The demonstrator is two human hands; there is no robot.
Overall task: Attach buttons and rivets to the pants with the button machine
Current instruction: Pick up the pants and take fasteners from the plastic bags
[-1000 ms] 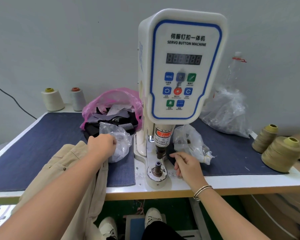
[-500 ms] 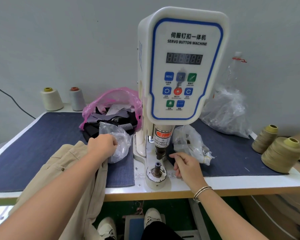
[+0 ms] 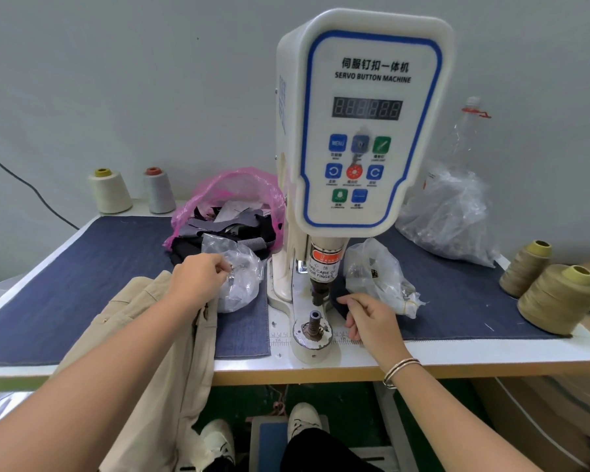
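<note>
Nearest us, the pants (image 3: pixel 157 335) hang off the table's front edge, long axis running from the table down toward our lap, waist end pointing at the machine. Our right hand (image 3: pixel 372 318) rests loosely curled and empty beside the lower die (image 3: pixel 313 323). Our left hand (image 3: pixel 198 277) has just drawn back from the clear bag (image 3: pixel 242 277), fingertips pinching what looks like a small metal button, ready for loading. Behind stands the button machine (image 3: pixel 361 131).

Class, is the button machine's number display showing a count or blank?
Blank: the display on the button machine shows only dim, unlit digit segments.
</note>
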